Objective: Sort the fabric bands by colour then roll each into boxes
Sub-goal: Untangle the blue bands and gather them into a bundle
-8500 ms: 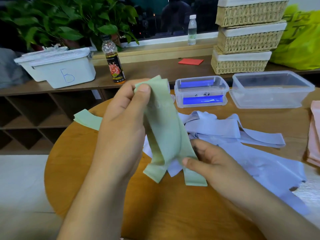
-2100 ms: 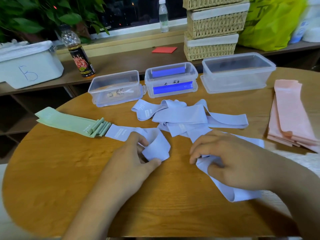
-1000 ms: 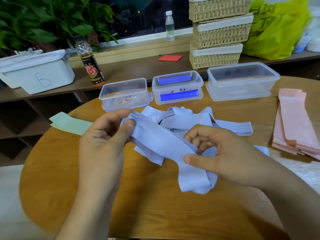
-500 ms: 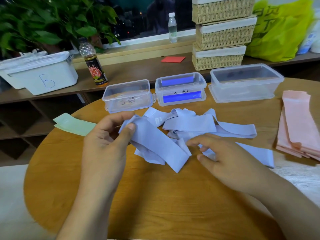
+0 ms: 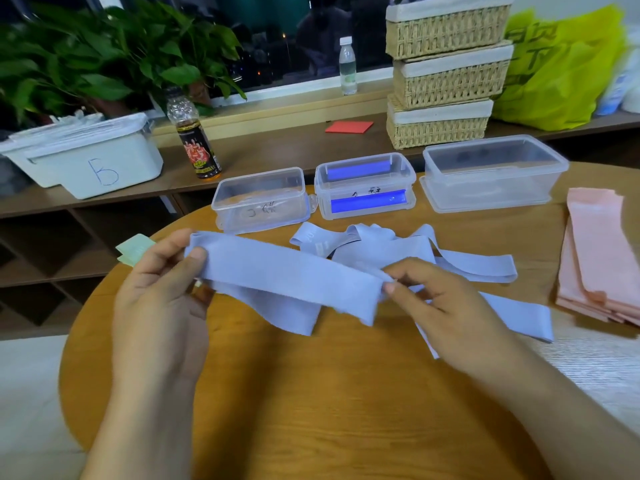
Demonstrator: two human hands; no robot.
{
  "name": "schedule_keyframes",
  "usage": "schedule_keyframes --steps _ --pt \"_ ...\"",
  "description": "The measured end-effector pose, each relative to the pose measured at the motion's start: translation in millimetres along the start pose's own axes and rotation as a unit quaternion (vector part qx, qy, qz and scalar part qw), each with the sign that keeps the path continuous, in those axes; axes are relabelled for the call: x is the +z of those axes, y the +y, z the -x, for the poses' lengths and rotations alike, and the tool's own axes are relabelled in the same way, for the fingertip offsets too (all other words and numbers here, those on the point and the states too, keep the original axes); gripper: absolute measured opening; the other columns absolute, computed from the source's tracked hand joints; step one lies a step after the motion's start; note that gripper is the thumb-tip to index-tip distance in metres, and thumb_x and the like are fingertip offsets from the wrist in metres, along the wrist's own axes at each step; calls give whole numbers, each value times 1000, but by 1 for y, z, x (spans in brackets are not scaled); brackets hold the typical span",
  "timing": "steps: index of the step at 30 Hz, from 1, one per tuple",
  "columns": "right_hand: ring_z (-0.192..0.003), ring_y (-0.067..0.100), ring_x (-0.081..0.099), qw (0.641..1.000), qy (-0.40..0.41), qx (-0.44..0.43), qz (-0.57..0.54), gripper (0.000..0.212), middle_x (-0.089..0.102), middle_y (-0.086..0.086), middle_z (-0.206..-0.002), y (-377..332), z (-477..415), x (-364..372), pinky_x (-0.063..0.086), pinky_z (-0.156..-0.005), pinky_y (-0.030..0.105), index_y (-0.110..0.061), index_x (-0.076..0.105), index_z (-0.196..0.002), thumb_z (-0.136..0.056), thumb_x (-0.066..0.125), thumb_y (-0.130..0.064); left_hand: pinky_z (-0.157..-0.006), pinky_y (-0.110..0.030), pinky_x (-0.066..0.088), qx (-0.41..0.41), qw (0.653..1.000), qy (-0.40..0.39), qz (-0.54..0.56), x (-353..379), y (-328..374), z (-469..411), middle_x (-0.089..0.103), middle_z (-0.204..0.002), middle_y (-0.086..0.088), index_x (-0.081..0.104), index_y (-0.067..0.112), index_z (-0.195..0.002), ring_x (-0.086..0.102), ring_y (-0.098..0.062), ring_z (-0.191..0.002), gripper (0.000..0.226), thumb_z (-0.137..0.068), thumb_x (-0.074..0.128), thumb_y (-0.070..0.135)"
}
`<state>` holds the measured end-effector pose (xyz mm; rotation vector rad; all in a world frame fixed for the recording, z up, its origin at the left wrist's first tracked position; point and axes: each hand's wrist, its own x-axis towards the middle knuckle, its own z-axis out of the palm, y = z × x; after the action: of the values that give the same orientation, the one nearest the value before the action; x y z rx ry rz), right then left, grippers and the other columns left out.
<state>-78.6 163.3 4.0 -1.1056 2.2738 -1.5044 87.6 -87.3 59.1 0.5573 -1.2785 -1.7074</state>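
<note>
Tabletop (image 5: 311, 410) bears three boxes (image 5: 365, 192); left hand (image 5: 159, 306) and right hand (image 5: 446, 310) pinch one lilac band (image 5: 287, 275).

A round wooden worktop (image 5: 311, 410) fronts a long brown shelf unit (image 5: 277, 147); at 12 o'clock a window (image 5: 270, 15) (panes dark), pale floor (image 5: 27, 393) at 8 o'clock.
</note>
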Motion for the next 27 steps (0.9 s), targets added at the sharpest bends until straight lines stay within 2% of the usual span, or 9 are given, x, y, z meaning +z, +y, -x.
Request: schedule_keyframes --steps 2,5,8,10,13,16,20,23,27 --pt "-104 18 68 996 -49 7 -72 16 71 -12 -119 -6 4 -11 54 -95 47 -29 73 -111 -105 59 -35 -79 -25 57 -11 999 51 4 -15 -1 -15 74 -107 0 70 9 -129 71 -15 -100 31 -99 64 1" --pt "-136 7 56 976 -123 -5 -182 14 64 -13 -141 -10 8 -20 42 -113 38 -13 70 -100 -104 61 -22 -79 -25 59 -37 997 73 -6 -30 -5 -28 73 -113 -5 72 13 -121 71 -17 -101 26 -99 65 1" --pt "-128 26 60 958 -165 -18 -236 20 65 9 -137 -6 9 -15 49 -106 41 0 66 -104 -99 56 -16 -76 -26 59 -45 996 71 -18 -29 -8 -29 73 -114 -6 73 13 -121 72 -15 -96 26 -99 65 2" --pt "-123 37 57 963 -138 -21 -232 23 63 14 -128 -6 10 -9 45 -103 45 3 63 -105 -100 56 -18 -77 -27 59 -50 996 66 -22 -26 -10 -28 74 -110 -4 73 13 -121 72 -14 -93 25 -100 64 2" --pt "-134 13 57 973 -57 -40 -220 16 66 -8 -128 -10 9 -3 43 -108 36 -4 68 -96 -96 61 -18 -81 -29 58 -57 996 62 -28 -23 -11 -27 75 -107 -3 72 11 -121 73 -15 -93 25 -101 63 1" --pt "-139 17 55 971 28 -55 -233 20 67 -3 -130 -6 3 -2 42 -113 44 2 70 -96 -94 66 -18 -82 -31 58 -68 996 46 -39 -18 -11 -23 75 -111 -7 72 9 -124 72 -17 -95 25 -101 63 2" --pt "-131 25 61 946 108 -31 -304 4 70 -1 -126 -5 -2 -2 48 -109 50 -17 77 -93 -93 76 -20 -76 -27 60 -91 995 0 -47 -3 -9 -7 77 -95 -1 73 12 -113 73 -15 -85 21 -102 61 0" --pt "-126 22 61 947 147 -46 -281 9 70 1 -121 -4 -3 -5 45 -107 45 -22 75 -90 -89 67 -20 -80 -32 58 -97 993 -43 -54 5 -8 3 75 -103 -7 73 8 -119 72 -17 -89 22 -101 62 1" --pt "-84 20 50 937 108 -48 -330 16 54 11 -84 -9 1 -8 40 -78 32 -13 66 -82 -83 62 -28 -84 -35 52 -102 991 -66 -63 10 -9 7 71 -106 -11 72 6 -124 69 -17 -91 25 -101 62 2"
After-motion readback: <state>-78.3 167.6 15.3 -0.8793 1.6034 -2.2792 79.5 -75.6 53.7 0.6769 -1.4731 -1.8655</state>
